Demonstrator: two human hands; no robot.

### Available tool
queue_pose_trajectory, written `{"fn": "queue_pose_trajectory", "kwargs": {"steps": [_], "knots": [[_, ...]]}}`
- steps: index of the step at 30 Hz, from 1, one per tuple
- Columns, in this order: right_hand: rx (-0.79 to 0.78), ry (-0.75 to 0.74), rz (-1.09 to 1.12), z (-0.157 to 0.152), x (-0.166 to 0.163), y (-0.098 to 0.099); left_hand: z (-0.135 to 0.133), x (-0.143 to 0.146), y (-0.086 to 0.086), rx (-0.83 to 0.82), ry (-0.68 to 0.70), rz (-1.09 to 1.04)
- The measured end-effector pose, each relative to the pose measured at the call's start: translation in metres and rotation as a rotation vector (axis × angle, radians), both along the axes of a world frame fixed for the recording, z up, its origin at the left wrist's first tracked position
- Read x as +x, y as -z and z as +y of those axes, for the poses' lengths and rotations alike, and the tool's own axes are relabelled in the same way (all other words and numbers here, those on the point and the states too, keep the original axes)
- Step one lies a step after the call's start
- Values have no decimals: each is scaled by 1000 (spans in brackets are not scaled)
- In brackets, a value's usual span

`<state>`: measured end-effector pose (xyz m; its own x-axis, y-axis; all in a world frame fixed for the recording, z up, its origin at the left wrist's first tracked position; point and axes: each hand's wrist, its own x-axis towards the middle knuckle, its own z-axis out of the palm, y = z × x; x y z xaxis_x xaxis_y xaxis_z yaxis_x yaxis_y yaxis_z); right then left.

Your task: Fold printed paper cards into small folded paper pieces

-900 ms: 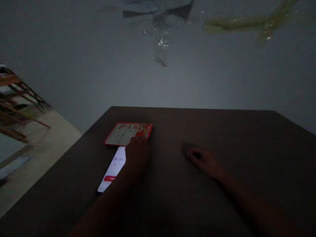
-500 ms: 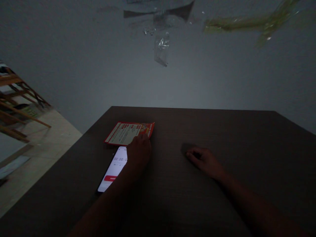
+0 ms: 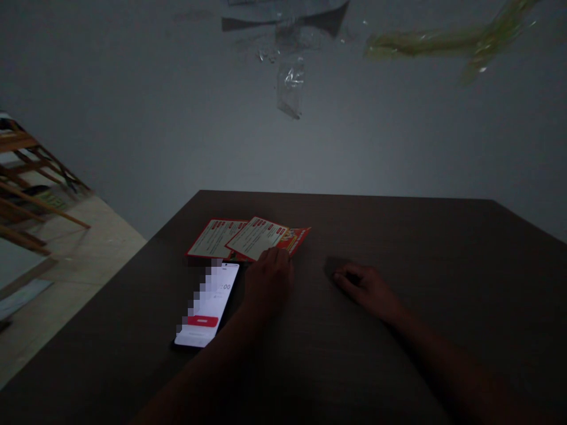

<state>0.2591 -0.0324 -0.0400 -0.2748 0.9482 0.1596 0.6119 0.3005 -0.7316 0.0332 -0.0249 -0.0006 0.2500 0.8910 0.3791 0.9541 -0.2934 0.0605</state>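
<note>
My left hand (image 3: 269,280) is closed on the near right edge of a red and white printed leaflet (image 3: 257,237). This leaflet lies tilted over a second, similar leaflet (image 3: 212,237), covering its right part. Just left of my left wrist, a phone (image 3: 212,307) with a lit white screen and a red button lies face up on the table. My right hand (image 3: 365,286) rests on the table to the right, its fingers curled loosely with a gap inside and nothing visible in them.
The dark brown table (image 3: 398,230) reaches back to a grey wall (image 3: 376,141). On the wall hang yellow tape (image 3: 425,44) and a small clear plastic pocket (image 3: 290,88). At the far left, wooden furniture (image 3: 26,171) stands on the tiled floor (image 3: 93,236).
My left hand has moved right with the top leaflet, sliding it partly off the one beneath, which now shows. More of the phone is uncovered. My right hand has stayed put.
</note>
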Motion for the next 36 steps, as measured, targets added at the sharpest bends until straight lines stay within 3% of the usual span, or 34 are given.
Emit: {"fn": "queue_pose_trajectory", "kwargs": {"steps": [5, 9, 16, 19, 23, 28, 36], "knots": [[-8, 19, 5, -1, -2, -4, -5, 9, 4, -14, 115, -96], [-53, 63, 123, -2, -4, -5, -10, 17, 12, -47, 226, -291], [-418, 132, 908, -1, -14, -1, -19, 30, 26, -228, 335, -749], [-491, 76, 1106, -3, -18, -5, -25, 36, 26, -360, 348, -919], [-485, 38, 1117, -5, -20, -13, -34, 46, 25, -560, 400, -1234], [-490, 87, 1072, -6, -20, -17, -36, 53, 28, -672, 393, -1506], [-496, 227, 1210, -5, -15, -9, -26, 41, 35, -647, 320, -1388]]}}
